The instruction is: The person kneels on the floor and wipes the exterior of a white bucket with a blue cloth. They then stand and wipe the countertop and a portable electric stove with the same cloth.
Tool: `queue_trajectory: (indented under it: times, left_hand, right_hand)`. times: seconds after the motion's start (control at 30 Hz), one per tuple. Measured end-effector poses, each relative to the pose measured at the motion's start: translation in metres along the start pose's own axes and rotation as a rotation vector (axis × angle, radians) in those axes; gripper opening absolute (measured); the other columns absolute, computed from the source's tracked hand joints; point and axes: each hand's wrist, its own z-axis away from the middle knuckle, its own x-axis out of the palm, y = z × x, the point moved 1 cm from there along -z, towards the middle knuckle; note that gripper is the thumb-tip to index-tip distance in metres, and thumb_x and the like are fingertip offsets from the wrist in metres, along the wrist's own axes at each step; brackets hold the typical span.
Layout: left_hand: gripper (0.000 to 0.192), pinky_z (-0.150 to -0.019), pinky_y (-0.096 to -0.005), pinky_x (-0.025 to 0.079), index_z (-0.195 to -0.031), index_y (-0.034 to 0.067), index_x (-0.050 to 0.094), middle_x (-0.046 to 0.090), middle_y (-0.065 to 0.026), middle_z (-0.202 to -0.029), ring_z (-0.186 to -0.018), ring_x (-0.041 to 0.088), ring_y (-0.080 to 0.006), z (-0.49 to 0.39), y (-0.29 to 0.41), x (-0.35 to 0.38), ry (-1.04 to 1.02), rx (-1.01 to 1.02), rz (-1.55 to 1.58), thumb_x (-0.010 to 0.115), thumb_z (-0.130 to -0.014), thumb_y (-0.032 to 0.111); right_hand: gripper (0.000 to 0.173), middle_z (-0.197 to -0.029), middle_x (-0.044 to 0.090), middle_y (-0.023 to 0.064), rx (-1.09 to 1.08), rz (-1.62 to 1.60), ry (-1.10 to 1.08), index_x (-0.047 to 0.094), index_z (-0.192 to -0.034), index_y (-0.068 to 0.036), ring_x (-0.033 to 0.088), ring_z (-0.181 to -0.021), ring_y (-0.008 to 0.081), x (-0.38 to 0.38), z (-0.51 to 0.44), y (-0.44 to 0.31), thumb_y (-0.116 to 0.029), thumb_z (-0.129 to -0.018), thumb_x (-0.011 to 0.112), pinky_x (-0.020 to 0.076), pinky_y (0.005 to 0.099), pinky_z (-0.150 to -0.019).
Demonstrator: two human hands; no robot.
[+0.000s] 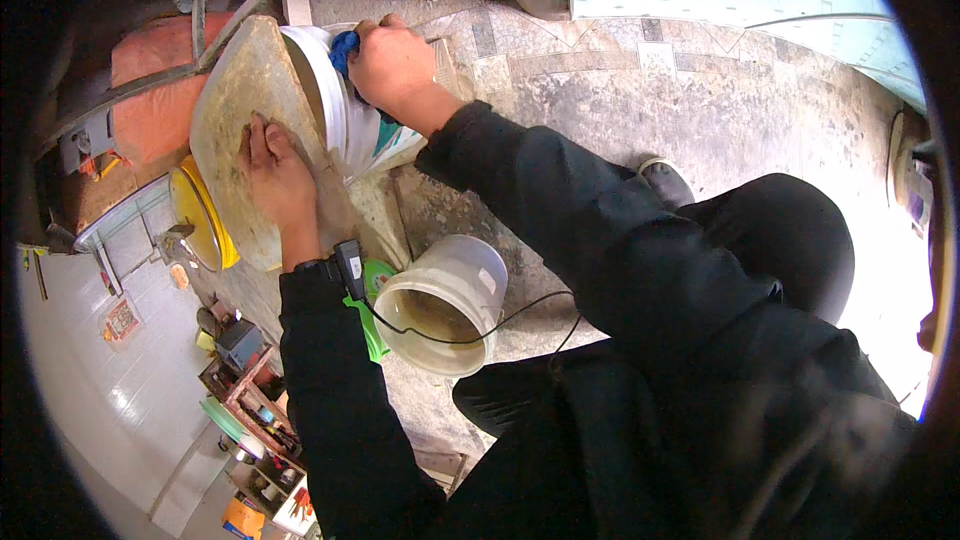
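Note:
My right hand (394, 64) is closed around a bunched blue cloth (344, 52), beside the rim of a white plastic bucket (319, 79). A worn, stained board (240, 82) with a rough edge stands tilted in front of the bucket's mouth. My left hand (277, 180) touches the face of this board, its fingers bunched close together; whether anything is pinched in them cannot be seen. Below and between my arms, an off-white plastic bucket (442, 292) leans towards me, its inside partly visible. A black cable (450, 341) crosses in front of its mouth.
A yellow lid or tub (199, 214) stands behind the board. Metal frame bars (259, 7) and an orange-red covering (154, 82) are at the upper left. A bright green object (375, 330) lies beside the off-white bucket. Shelves with mixed goods (259, 420) appear lower left.

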Motion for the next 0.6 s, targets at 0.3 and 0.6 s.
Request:
queue_trajectory:
  times: [0.3,0.6]
  left_hand:
    - [0.05,-0.119,-0.0493,0.045,-0.147,0.007,0.069,0.062,-0.0256,-0.151,-0.14,0.057,-0.0432,-0.004,-0.012,0.003,0.019,0.063,-0.068,0.055,-0.111,0.038]
    - [0.052,-0.12,-0.0506,0.043,-0.148,0.009,0.069,0.06,-0.0233,-0.154,-0.142,0.056,-0.0426,-0.002,-0.006,0.002,0.012,0.028,-0.076,0.053,-0.111,0.042]
  right_hand:
    - [0.063,-0.13,0.058,0.0315,0.05,-0.237,-0.088,0.053,-0.151,-0.008,0.063,-0.117,0.0509,-0.002,0.095,0.001,-0.033,-0.096,0.071,0.0566,0.0569,-0.096]
    - [0.027,-0.115,0.064,0.0191,-0.074,-0.362,0.066,0.076,-0.115,-0.009,0.062,-0.108,0.0451,-0.003,0.07,0.01,-0.014,-0.089,0.08,0.0539,0.052,-0.094]
